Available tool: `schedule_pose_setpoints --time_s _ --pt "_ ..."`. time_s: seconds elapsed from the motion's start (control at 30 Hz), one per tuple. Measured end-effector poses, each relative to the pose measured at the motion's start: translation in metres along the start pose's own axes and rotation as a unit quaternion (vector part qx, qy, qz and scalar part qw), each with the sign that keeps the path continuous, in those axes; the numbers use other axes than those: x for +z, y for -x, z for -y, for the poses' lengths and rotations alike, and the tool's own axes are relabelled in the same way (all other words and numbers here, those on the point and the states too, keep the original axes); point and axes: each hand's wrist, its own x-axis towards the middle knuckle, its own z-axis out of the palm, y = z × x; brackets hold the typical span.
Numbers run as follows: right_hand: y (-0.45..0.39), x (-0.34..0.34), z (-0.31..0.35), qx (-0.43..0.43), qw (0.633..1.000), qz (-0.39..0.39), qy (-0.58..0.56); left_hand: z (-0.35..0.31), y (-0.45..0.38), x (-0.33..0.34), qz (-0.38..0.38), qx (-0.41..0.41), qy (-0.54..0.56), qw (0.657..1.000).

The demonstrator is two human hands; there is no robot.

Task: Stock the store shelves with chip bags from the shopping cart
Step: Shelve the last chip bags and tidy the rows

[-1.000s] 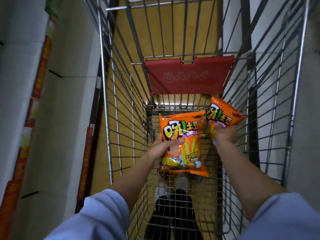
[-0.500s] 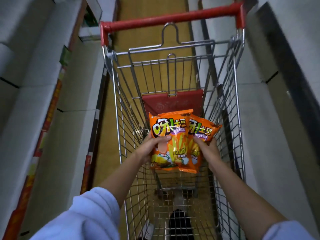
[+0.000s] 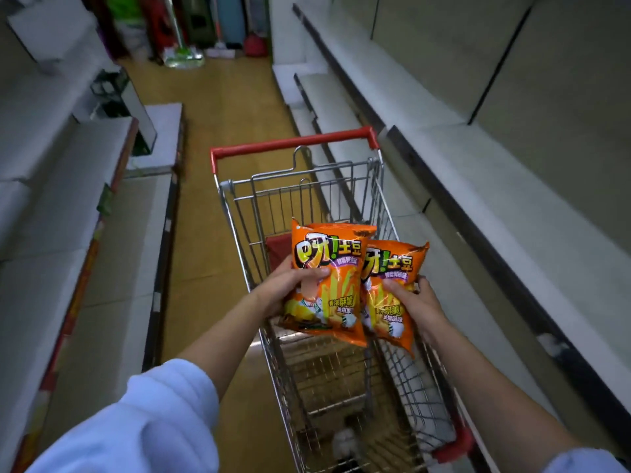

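Observation:
Two orange chip bags hang above the wire shopping cart [image 3: 379,186]. My left hand [image 3: 290,288] grips the left chip bag [image 3: 327,268] by its left edge, thumb across the front. My right hand [image 3: 415,303] grips the right chip bag [image 3: 392,268] from the right side, thumb on its front. The left bag overlaps the right bag's left edge. Both bags are upright, over the cart's middle. The cart's wire floor below them shows no other bags.
The cart's red handle [image 3: 290,143] points away from me down a yellow-floored aisle [image 3: 222,107]. White shelves [image 3: 61,213] run along the left and white shelves [image 3: 512,186] along the right. Mops and cleaning goods [image 3: 184,52] stand at the far end.
Both hands have lifted the bags up out of the cart and brought them together. The view has risen, so the aisle and shelves beyond the cart now show.

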Motion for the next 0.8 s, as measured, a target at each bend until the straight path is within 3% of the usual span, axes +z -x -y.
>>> schedule_pose_setpoints --time_s 0.33,0.8 --pt "0.128 -0.063 0.036 -0.079 0.99 -0.103 -0.057 -0.055 0.079 0.07 0.116 0.092 -0.097 0.984" --pt "0.32 -0.192 -0.005 -0.08 0.94 -0.316 -0.1 -0.05 0.157 0.233 0.321 0.094 -0.144 0.931"
